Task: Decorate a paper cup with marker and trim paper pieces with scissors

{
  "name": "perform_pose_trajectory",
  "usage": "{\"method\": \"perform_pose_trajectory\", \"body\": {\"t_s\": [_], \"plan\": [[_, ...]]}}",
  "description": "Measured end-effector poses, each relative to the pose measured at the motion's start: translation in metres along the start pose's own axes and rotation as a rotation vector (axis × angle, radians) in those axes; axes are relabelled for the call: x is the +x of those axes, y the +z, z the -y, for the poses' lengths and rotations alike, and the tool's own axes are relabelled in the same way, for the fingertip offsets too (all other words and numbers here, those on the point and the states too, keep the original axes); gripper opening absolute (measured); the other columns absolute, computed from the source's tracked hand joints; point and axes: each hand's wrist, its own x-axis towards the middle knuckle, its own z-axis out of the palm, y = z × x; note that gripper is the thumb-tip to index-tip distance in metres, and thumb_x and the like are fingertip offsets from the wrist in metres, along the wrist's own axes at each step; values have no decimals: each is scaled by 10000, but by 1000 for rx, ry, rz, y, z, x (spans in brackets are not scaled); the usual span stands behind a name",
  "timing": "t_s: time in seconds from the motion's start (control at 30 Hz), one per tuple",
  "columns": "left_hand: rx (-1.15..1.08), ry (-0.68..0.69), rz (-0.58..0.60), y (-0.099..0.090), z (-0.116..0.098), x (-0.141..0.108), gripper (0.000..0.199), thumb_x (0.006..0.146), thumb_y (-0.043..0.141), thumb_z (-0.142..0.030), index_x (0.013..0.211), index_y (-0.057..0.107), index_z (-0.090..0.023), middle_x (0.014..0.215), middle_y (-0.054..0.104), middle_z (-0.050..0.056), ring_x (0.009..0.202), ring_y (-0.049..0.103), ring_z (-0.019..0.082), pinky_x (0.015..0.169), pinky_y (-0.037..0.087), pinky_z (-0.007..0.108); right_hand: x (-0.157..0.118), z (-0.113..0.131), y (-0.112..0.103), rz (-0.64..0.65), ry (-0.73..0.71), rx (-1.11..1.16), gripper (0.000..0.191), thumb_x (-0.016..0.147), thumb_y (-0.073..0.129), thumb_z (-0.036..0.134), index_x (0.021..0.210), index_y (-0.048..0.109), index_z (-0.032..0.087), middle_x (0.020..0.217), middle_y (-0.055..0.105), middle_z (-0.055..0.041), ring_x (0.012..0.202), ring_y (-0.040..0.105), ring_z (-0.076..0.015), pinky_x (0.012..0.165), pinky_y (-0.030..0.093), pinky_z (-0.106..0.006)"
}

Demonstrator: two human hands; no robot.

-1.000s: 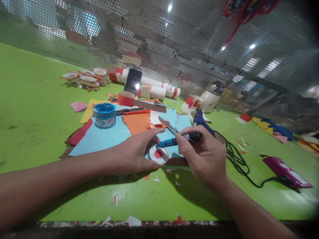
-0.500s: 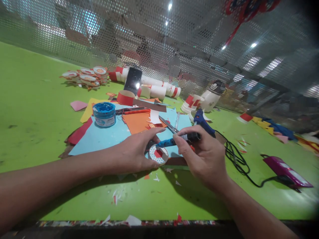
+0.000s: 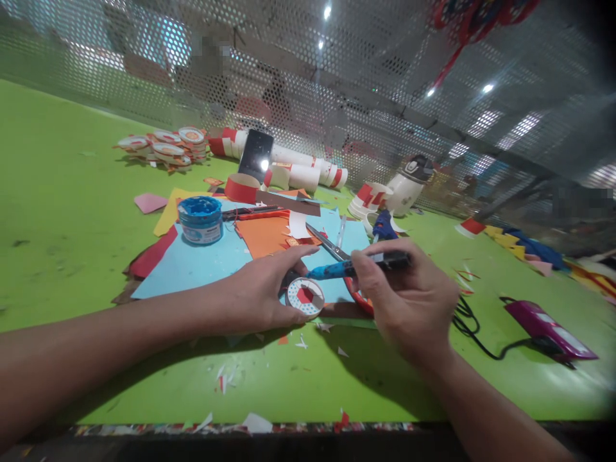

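- The left hand [image 3: 255,289] curves around a round white disc [image 3: 305,296], its edge held between the thumb and the bent fingers.
- The disc sits low over the near edge of the light-blue paper [image 3: 192,269], its face up, with a red centre and small blue dots around it.
- The right hand [image 3: 409,295] pinches a black-and-blue marker [image 3: 334,269] between thumb and fingers; its blue tip is at the disc's far rim, and whether it touches cannot be told.
- Scissors [image 3: 332,246] lie beyond the marker, partly hidden by the right hand.
- A jar of blue paint [image 3: 201,224] stands uncapped on the paper, left of the scissors.
- A blue glue gun [image 3: 384,226] lies just past the right hand.
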Motion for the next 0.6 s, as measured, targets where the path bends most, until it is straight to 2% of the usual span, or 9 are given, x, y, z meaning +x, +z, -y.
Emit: {"method": "perform_pose_trajectory", "body": {"t_s": [0.1,0.33,0.6], "plan": [[2,-4,7,0,0,0,825,686,732,-309,1416,364,-199,1169,624,112,969,628,273,784,516,364,1,1,-1,-77,-17,17,86,823,698,209,804,616,194,599,554,61,459,488,-65,429,402,-206],[10,3,21,0,3,0,823,691,723,-278,1424,356,-205,1198,598,101,900,620,230,772,505,353,1,-4,1,-15,-60,-53,111,821,698,217,781,601,180,584,556,64,478,488,-55,467,410,-193],[-3,-15,17,-1,-1,0,842,665,726,-240,1426,367,-202,1155,633,96,918,631,248,779,511,362,1,-6,3,20,-54,-90,122,828,693,250,789,603,177,561,576,59,464,510,-71,470,425,-207]]}}
